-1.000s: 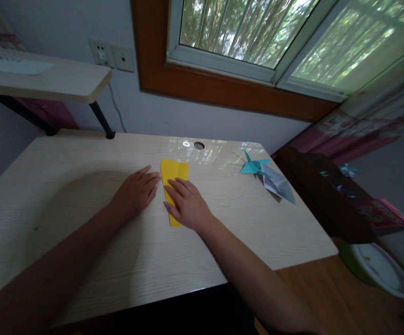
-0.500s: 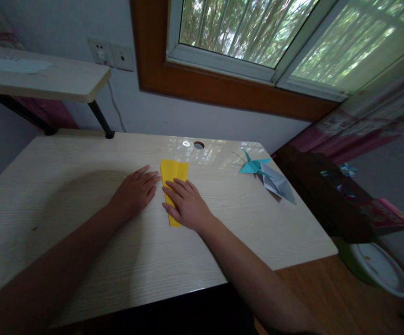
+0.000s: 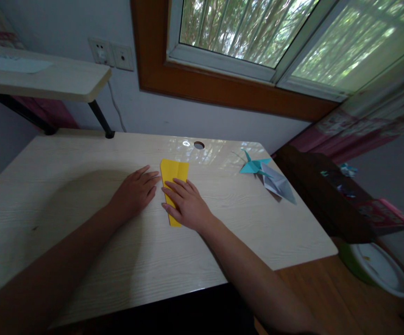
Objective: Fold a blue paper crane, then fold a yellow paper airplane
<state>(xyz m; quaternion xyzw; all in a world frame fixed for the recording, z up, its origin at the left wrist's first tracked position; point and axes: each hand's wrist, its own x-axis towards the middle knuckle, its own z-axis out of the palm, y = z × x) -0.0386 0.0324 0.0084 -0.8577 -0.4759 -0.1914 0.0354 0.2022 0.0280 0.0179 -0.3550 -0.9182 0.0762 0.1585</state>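
Note:
A folded sheet of yellow paper (image 3: 174,168) lies on the pale wood-grain table (image 3: 93,270), wider at its far end and narrower towards me. My right hand (image 3: 186,202) rests flat over its middle, fingers spread and pointing left, hiding part of the paper. To the left of the sheet, my left hand (image 3: 139,188) lies on the tabletop with its fingers apart, the tips close to the paper's left edge. That hand holds nothing.
At the table's right edge sit a turquoise folded paper bird (image 3: 254,166) and a grey-white paper boat (image 3: 278,183). A raised shelf (image 3: 65,86) stands at the back left. The far edge has a round cable hole (image 3: 199,145). Below right is a white-and-green basin (image 3: 381,270).

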